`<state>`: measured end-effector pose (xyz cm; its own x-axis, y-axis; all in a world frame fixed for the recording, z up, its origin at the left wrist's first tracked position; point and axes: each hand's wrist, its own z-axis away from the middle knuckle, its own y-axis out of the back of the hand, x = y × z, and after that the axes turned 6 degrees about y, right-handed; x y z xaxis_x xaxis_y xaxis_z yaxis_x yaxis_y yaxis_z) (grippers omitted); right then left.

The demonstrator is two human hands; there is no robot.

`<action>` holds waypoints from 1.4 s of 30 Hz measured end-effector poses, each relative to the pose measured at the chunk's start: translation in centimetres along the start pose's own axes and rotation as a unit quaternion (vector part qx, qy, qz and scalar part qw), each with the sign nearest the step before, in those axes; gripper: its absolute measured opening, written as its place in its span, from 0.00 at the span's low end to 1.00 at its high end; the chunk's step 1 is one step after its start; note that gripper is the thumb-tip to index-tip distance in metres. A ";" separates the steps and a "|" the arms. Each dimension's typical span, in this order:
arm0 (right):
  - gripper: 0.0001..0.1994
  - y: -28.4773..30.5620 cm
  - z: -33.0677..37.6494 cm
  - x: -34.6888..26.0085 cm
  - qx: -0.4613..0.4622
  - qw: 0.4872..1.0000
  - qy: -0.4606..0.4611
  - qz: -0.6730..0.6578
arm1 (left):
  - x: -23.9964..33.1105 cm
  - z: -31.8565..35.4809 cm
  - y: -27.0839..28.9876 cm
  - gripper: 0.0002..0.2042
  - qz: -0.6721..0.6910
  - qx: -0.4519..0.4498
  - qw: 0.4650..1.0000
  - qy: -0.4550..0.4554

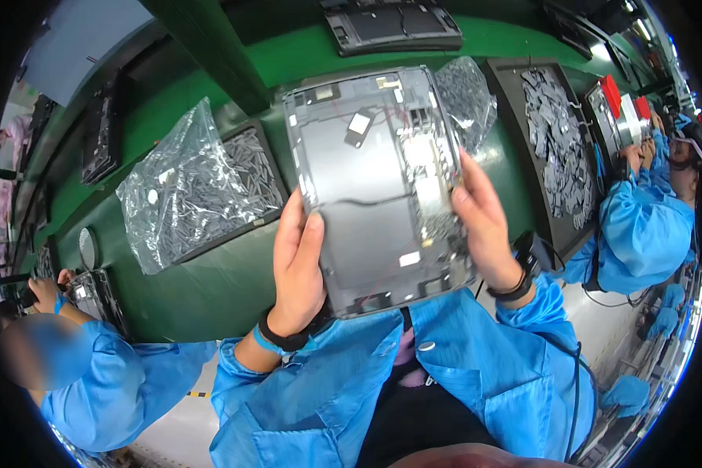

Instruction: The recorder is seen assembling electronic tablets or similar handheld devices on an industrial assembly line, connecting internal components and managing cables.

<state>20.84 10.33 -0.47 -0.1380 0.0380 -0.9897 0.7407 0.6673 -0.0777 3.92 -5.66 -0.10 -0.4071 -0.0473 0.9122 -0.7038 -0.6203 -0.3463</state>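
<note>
Between my two hands I hold an opened tablet housing (359,257) up in front of my chest, its inner side facing me. My left hand (299,253) grips its left edge, thumb on the rim. On the right edge my right hand (482,218) has its thumb on top and fingers round the side. A circuit board (427,183) runs down the housing's right part, and a black cable crosses its middle. Near the top lies a small black piece with a white label (359,126). Both wrists wear black bands.
On the green bench (179,304), a clear plastic bag (183,187) lies over a tray of small dark strips (251,168). Another bag (468,97) and a black tray of grey pieces (554,148) stand right. Another housing (394,27) lies behind. Co-workers in blue (639,226) sit on either side.
</note>
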 end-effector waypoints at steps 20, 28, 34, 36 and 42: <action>0.20 -9.4 -41.5 10.4 -0.124 0.989 -0.051 -0.066 | -1.7 -4.2 1.7 0.17 -0.003 -0.033 0.999 -0.022; 0.19 -16.6 -41.0 11.4 -0.048 0.995 0.023 0.089 | -1.6 -4.3 1.7 0.17 -0.050 -0.029 0.998 -0.002; 0.15 -17.1 -41.9 14.2 -0.126 0.983 -0.064 0.118 | -2.0 -5.2 0.7 0.17 -0.052 -0.044 0.998 0.012; 0.19 -20.2 -37.5 9.6 -0.189 0.979 0.012 0.072 | -1.9 -4.1 2.7 0.17 -0.050 -0.002 0.999 0.001; 0.22 -1.4 -38.7 3.3 -0.076 0.761 0.019 0.645 | -1.1 -3.7 2.3 0.16 -0.052 -0.011 0.998 -0.020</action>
<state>-6.06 38.32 1.04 0.6174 0.7530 -0.2274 0.1918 0.1362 0.9719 0.60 -4.13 -2.75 -0.3068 -0.0154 0.9516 -0.7541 -0.6061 -0.2529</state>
